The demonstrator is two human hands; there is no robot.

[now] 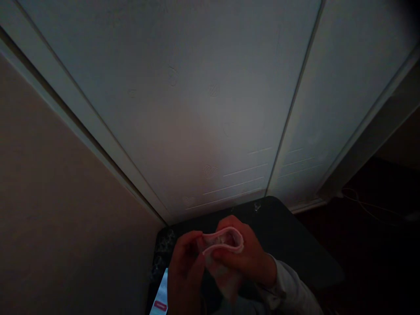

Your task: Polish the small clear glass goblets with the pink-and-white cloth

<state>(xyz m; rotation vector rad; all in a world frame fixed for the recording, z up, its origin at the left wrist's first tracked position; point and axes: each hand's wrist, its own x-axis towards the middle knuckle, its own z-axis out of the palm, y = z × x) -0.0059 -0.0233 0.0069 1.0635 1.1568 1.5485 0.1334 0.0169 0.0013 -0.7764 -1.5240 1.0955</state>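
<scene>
A small pink-and-white cloth piece (225,278) hangs between my hands, its pink-edged mouth turned up and held apart. Its kind is hard to make out in the dim light; it could be a sock or a pouch. My left hand (187,267) pinches the left end of the rim between thumb and fingers. Around the right side of the mouth, my right hand (249,253) is closed, the thumb on the near side and the fingers behind. The lower part of the cloth narrows and hangs below the right thumb.
Beneath my hands is a dark tabletop (278,232) with pale markings near its edges. A lit phone screen (159,295) shows at lower left, partly behind my left hand. White embossed panels (210,109) stand behind, with a plain wall (65,210) at left. A thin cable (361,203) lies at right.
</scene>
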